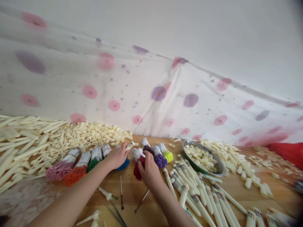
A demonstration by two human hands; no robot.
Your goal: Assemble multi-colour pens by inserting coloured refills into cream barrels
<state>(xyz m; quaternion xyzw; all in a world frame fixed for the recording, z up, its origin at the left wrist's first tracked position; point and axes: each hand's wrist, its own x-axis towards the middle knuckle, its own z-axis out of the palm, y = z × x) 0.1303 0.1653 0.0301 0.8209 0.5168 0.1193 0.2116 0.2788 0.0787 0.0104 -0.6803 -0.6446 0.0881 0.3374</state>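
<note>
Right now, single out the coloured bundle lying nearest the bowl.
The yellow-green bundle, just right of the purple bundle. No other bundle shares its colour, and every other one lies farther left.

The bench (pixel 130 189) is smooth, grained wood with a soft sheen. The pens (pixel 204 210) look like smooth plastic; the bowl (pixel 222 171) has a glossy metal rim. Thin, creased, plastic-looking sheeting (pixel 132 78) covers a matt wall (pixel 213 31).
</note>
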